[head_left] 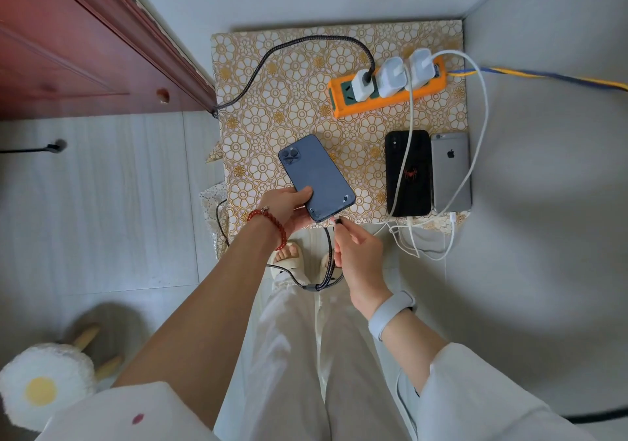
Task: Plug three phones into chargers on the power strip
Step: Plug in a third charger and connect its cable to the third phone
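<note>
My left hand (290, 208) grips a blue phone (316, 177), back side up, over the near edge of the flower-patterned table (272, 101). Between the fingers of my right hand (356, 253) is pinched the plug of a dark braided cable (328, 260), right at the blue phone's bottom port. A black phone (407, 174) and a silver phone (450, 172) lie side by side at the right, each with a white cable (482, 111) at its near end. An orange power strip (387, 89) at the back carries three white chargers (390, 75).
A red wooden door (85, 39) stands at the left. White walls close in the table at the back and right. A fluffy egg-patterned stool (44, 383) sits on the floor at lower left. Loose white cable loops hang off the table's near right edge.
</note>
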